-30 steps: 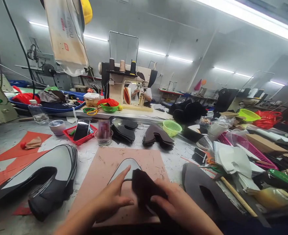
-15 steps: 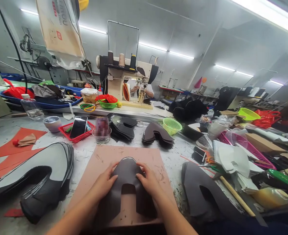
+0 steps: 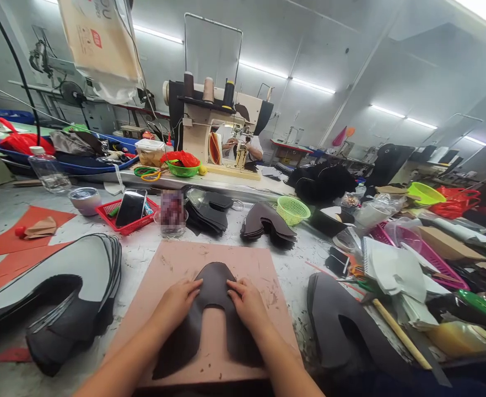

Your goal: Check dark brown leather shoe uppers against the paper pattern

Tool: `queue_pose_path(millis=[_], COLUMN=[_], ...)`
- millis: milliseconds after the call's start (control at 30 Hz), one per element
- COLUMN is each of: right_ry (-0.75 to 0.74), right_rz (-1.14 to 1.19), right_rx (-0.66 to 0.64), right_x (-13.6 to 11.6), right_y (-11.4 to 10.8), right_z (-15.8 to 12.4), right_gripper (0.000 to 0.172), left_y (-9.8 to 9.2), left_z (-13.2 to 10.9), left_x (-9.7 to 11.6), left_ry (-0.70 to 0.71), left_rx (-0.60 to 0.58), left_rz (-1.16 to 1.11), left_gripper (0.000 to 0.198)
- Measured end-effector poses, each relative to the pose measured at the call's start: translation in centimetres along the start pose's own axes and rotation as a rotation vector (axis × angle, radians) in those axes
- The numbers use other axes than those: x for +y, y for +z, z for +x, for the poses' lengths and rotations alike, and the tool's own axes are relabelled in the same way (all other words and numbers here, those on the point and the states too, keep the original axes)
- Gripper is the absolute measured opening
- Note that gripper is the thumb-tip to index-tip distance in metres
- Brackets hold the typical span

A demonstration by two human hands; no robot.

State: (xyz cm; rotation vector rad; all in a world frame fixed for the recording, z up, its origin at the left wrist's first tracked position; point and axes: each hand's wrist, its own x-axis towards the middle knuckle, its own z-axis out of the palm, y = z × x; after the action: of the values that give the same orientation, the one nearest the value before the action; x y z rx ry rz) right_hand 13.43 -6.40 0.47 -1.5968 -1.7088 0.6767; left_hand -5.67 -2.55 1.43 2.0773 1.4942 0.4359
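**Both hands flat on one dark piece at the board**

Nearest in, the left hand (image 3: 176, 304) and right hand (image 3: 249, 306) lie palm down on a dark leather piece (image 3: 215, 278). It is a horseshoe shape, with its rounded end pointing far and its two legs running back under the wrists. Neither grip closes on anything: fingers are out flat, and the fingertips nearly meet over the curve.

The piece rests on the pink board (image 3: 177, 259), near the board's middle and flat against it. So, as I read it, laying down is done and pressing it smooth is the work in hand.

On the counter (image 3: 296, 259), a stack of grey-and-black pieces (image 3: 73, 286) sits near left and a dark cut piece (image 3: 338, 320) near right. Which side is finished work I can't tell.

Further out stand a red basket (image 3: 141, 223) holding a phone (image 3: 130, 208), a pile of brown pieces (image 3: 266, 223) and a green basket (image 3: 291, 209). At the back is a sewing machine (image 3: 214, 129), with another person's hand (image 3: 230, 144) at work behind it.
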Motion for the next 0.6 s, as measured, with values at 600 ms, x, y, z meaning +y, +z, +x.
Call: queue_pose_path(millis=[600], right_ry=[0.031], right_rz=[-0.043], right_rx=[-0.028], right_x=[-0.03], right_y=[0.08], right_z=[0.07], right_gripper=[0.031], left_y=[0.44], left_z=[0.13], left_x=[-0.32], left_ry=[0.001], left_rx=[-0.007], left_rz=[0.101], left_gripper=[0.034])
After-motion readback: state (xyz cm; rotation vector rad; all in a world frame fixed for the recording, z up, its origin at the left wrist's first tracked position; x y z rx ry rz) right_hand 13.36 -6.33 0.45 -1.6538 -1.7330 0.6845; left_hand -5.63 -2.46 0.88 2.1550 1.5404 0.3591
